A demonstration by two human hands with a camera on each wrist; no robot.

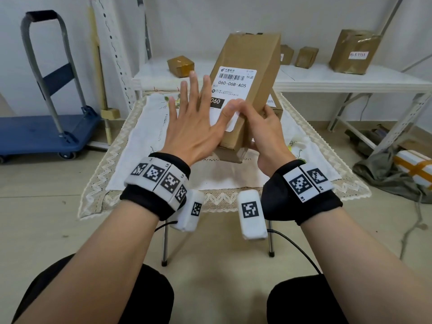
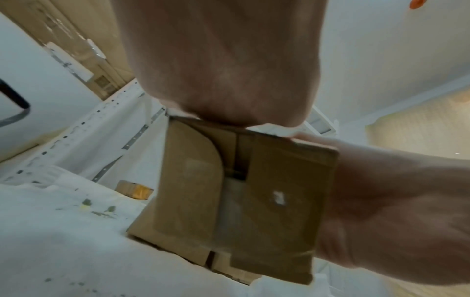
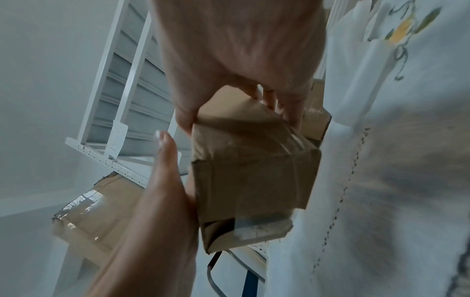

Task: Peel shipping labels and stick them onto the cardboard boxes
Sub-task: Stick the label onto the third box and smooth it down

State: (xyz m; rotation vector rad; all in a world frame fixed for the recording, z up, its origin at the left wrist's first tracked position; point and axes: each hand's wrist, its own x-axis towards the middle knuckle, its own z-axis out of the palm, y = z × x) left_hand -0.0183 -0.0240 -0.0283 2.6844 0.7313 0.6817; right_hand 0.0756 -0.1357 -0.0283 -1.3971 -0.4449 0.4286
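White walls, beige tiled floor [image 1: 46, 230], white metal shelf [image 1: 350, 83], blue trolley [image 1: 42, 134]

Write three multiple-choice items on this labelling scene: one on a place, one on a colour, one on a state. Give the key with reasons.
1. Where is the blue platform trolley?
A. On the floor, left of the cloth-covered small table
B. On the white shelf
C. Under the table

2. What colour is the shipping label on the held brown cardboard box?
A. Yellow
B. White with black print
C. Red

3. How is the left hand?
A. Fisted
B. Pinching a pen
C. Flat, fingers spread, against the label face

Key: 1 A, it stands on the floor at the left. 2 B, barcode and numbers are black on white. 3 C, straight fingers fan out while the right hand grips the box.
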